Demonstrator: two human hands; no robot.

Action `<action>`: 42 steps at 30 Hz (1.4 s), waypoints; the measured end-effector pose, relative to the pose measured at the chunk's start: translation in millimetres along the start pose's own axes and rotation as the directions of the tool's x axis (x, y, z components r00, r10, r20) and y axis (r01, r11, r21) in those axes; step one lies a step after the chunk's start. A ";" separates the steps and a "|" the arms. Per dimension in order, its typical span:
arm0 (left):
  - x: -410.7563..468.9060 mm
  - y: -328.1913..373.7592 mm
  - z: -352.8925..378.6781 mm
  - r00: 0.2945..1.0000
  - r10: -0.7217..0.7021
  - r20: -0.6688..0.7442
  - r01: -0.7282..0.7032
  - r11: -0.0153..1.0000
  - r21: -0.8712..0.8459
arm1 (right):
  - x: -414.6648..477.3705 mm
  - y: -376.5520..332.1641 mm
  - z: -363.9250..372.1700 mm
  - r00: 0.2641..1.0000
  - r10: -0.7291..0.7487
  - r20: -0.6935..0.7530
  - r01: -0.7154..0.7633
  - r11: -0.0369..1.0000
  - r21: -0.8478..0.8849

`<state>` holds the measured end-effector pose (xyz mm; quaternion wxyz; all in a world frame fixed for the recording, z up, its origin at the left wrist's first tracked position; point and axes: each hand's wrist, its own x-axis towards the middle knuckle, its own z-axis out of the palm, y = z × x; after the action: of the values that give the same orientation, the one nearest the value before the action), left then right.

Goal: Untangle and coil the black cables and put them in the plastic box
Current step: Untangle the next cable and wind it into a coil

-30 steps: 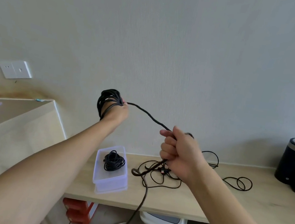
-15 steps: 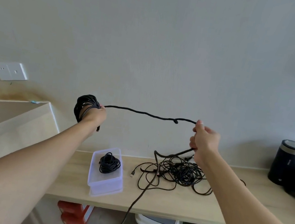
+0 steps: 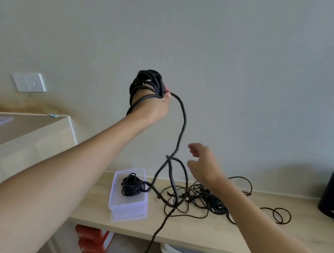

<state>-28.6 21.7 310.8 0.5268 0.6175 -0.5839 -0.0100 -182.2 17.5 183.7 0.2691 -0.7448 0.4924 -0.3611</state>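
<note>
One risk stands out: below the left hand the black cable crosses over itself and forms a loose loop. If more were wound with that loop left in, I judge it would tighten into a knot. It could also drag the tangle of other cables across the tabletop and over its front edge. A second hazard is the tail of the same cable, which drops past that edge towards the bottom of the frame; its weight could pull turns off the hand. The left hand is raised at the centre of the frame, with many turns of the cable wrapped round it and the thumb pinning the free run where it leaves the bundle. The right hand sits lower and to the right, fingers loosely spread and holding nothing, just beside the hanging run and the loop but apparently not touching either. The two hands are well apart. Below them, left of the tangle, the plastic box stands on the tabletop with one coiled cable already inside it, and the hanging run passes close by the box's right rim.
</note>
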 end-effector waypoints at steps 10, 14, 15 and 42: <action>-21.0 1.4 8.1 0.933 0.030 0.358 -0.077 0.990 0.117 | 5.6 -56.3 -50.4 0.999 0.012 -0.030 0.007 0.828 0.561; -30.0 3.8 -11.2 0.640 -0.171 0.749 0.109 0.985 0.132 | 10.7 -41.0 -57.6 0.914 -0.285 -0.288 0.297 0.955 -0.003; -33.9 5.3 -15.0 0.532 -0.181 0.827 0.116 0.983 0.140 | 10.1 -39.2 -58.1 0.886 -0.338 -0.316 0.347 0.937 -0.030; -61.5 8.2 -13.2 0.838 -0.003 0.545 0.543 0.098 -0.834 | -36.3 -31.3 -3.2 0.962 -0.009 0.275 -0.156 0.806 0.572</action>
<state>-45.7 77.1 285.0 0.6474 0.2097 -0.4005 -0.6136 -177.2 62.6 199.4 0.5632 -0.6463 0.3449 -0.3824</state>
